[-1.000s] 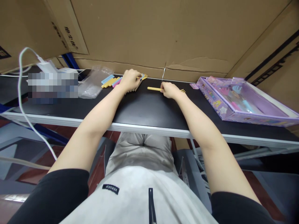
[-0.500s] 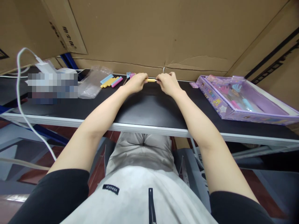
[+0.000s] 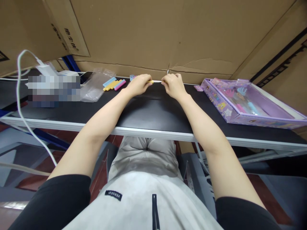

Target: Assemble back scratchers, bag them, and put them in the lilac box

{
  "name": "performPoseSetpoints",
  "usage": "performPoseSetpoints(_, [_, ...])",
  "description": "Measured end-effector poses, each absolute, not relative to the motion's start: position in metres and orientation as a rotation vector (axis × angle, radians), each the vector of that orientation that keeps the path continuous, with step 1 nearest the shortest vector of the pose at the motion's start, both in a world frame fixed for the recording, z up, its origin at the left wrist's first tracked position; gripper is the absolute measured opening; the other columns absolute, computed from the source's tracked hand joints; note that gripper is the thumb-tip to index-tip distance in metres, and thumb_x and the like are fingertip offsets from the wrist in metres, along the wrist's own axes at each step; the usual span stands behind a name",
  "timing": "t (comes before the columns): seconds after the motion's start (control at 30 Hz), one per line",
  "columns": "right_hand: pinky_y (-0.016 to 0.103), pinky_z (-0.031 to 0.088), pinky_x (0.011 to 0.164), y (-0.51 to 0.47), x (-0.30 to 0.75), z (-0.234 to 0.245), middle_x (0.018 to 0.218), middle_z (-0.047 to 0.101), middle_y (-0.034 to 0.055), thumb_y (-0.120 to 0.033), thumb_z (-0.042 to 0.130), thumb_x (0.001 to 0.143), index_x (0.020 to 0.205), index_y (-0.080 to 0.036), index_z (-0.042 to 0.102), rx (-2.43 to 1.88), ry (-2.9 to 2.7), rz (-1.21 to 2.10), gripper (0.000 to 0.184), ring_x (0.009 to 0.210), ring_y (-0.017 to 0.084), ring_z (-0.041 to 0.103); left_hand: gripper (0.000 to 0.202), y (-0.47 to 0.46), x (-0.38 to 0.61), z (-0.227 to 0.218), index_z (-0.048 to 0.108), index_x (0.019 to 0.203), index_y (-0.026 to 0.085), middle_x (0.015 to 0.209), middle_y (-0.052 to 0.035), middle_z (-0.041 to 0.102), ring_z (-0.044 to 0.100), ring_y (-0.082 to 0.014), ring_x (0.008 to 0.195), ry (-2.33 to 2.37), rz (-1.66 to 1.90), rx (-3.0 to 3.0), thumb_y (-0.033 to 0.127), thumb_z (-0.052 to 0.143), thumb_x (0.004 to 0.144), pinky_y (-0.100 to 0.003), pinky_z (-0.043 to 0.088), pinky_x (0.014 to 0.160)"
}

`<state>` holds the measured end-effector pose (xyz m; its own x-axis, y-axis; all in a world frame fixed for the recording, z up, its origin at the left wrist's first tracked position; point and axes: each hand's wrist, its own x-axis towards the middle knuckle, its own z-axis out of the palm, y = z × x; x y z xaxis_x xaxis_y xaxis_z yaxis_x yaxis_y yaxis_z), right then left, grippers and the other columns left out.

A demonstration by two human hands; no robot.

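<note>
Above the far part of the black tabletop, my left hand (image 3: 141, 83) is closed around the yellow handle (image 3: 151, 82) of what looks like a back scratcher. Its thin metal rod (image 3: 157, 81) spans the small gap between my hands. My right hand (image 3: 174, 84) pinches the rod's other end, and the fingers hide whatever is there. Just behind my left hand, a blue claw-shaped head (image 3: 132, 77) peeks out, with others mostly covered. Farther left lie several blue, yellow and pink handles (image 3: 112, 84).
A purple display box (image 3: 259, 118) holding packaged clawed tools stands on the right. Clear plastic bags (image 3: 94, 86) lie to the left, near a blurred-out item (image 3: 54, 89) and a white cable (image 3: 19, 86). Cardboard walls (image 3: 144, 35) rise behind the black table (image 3: 153, 111).
More of the metal rod shows between my hands, and less of the yellow handle is visible. My right hand has shifted very slightly right.
</note>
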<state>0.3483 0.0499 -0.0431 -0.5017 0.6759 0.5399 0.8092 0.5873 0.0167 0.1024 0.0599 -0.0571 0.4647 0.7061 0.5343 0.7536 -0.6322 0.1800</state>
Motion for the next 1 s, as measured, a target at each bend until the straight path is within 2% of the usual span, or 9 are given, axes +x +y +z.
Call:
performPoseSetpoints(0.2, [0.066, 0.037, 0.123, 0.046, 0.343, -0.044, 0.129, 0.075, 0.0171, -0.031, 0.050, 0.112, 0.126, -0.020, 0.071, -1.192, -2.287, -0.325, 0.028, 0.131, 0.038, 0.065, 0.021, 0.061, 0.103, -0.060, 0.073, 0.116, 0.018, 0.113, -0.0150, 0.077, 0.073, -0.0326, 0.116, -1.256, -0.962, -2.629, 0.027, 0.058, 0.105, -0.045, 0.056, 0.105])
performPoseSetpoints(0.3, [0.069, 0.037, 0.126, 0.053, 0.346, -0.045, 0.144, 0.071, 0.0197, -0.044, 0.058, 0.110, 0.137, -0.021, 0.069, -1.210, -2.133, -0.237, 0.037, 0.142, 0.041, 0.060, 0.020, 0.063, 0.099, -0.060, 0.072, 0.116, 0.018, 0.113, -0.0146, 0.076, 0.072, -0.0324, 0.115, -1.274, -0.988, -2.626, 0.027, 0.059, 0.105, -0.047, 0.056, 0.105])
performPoseSetpoints(0.37, [0.066, 0.042, 0.125, 0.061, 0.348, -0.046, 0.149, 0.069, 0.0193, -0.055, 0.068, 0.105, 0.138, -0.023, 0.068, -1.209, -1.994, -0.083, 0.046, 0.145, 0.042, 0.059, 0.020, 0.064, 0.096, -0.060, 0.072, 0.118, 0.018, 0.113, -0.0143, 0.076, 0.072, -0.0323, 0.113, -1.290, -1.003, -2.622, 0.028, 0.059, 0.105, -0.047, 0.056, 0.106])
performPoseSetpoints(0.47, [0.056, 0.054, 0.117, 0.069, 0.346, -0.049, 0.133, 0.077, 0.0150, -0.062, 0.082, 0.095, 0.123, -0.024, 0.072, -1.182, -1.780, 0.337, 0.048, 0.132, 0.036, 0.069, 0.021, 0.065, 0.094, -0.061, 0.071, 0.119, 0.019, 0.114, -0.0143, 0.076, 0.072, -0.0318, 0.112, -1.312, -1.019, -2.611, 0.028, 0.059, 0.104, -0.047, 0.056, 0.106])
performPoseSetpoints(0.53, [0.049, 0.060, 0.108, 0.067, 0.342, -0.050, 0.116, 0.080, 0.0105, -0.058, 0.087, 0.091, 0.111, -0.024, 0.072, -1.168, -1.640, 0.640, 0.042, 0.117, 0.030, 0.075, 0.021, 0.064, 0.095, -0.062, 0.071, 0.119, 0.019, 0.115, -0.0139, 0.076, 0.072, -0.0312, 0.112, -1.305, -1.025, -2.612, 0.027, 0.060, 0.103, -0.047, 0.056, 0.106])
performPoseSetpoints(0.63, [0.040, 0.063, 0.094, 0.055, 0.333, -0.048, 0.097, 0.078, 0.0039, -0.046, 0.092, 0.088, 0.099, -0.023, 0.070, -1.154, -1.445, 0.932, 0.034, 0.099, 0.021, 0.077, 0.022, 0.060, 0.097, -0.060, 0.072, 0.118, 0.019, 0.116, -0.0136, 0.077, 0.072, -0.0306, 0.112, -1.294, -1.023, -2.622, 0.027, 0.060, 0.101, -0.046, 0.055, 0.106])
performPoseSetpoints(0.77, [0.029, 0.060, 0.082, 0.038, 0.322, -0.039, 0.083, 0.073, -0.0021, -0.033, 0.094, 0.087, 0.090, -0.024, 0.065, -1.148, -1.298, 1.062, 0.030, 0.083, 0.014, 0.074, 0.023, 0.055, 0.101, -0.056, 0.073, 0.118, 0.019, 0.113, -0.0136, 0.078, 0.072, -0.0309, 0.111, -1.313, -1.044, -2.642, 0.028, 0.059, 0.101, -0.046, 0.056, 0.105])
performPoseSetpoints(1.0, [0.029, 0.060, 0.078, 0.031, 0.317, -0.036, 0.079, 0.070, -0.0029, -0.040, 0.096, 0.087, 0.087, -0.024, 0.061, -1.171, -1.305, 1.079, 0.038, 0.076, 0.013, 0.072, 0.021, 0.052, 0.107, -0.054, 0.074, 0.114, 0.019, 0.105, -0.0117, 0.078, 0.070, -0.0288, 0.106, -1.344, -1.066, -2.653, 0.029, 0.060, 0.102, -0.041, 0.055, 0.100])
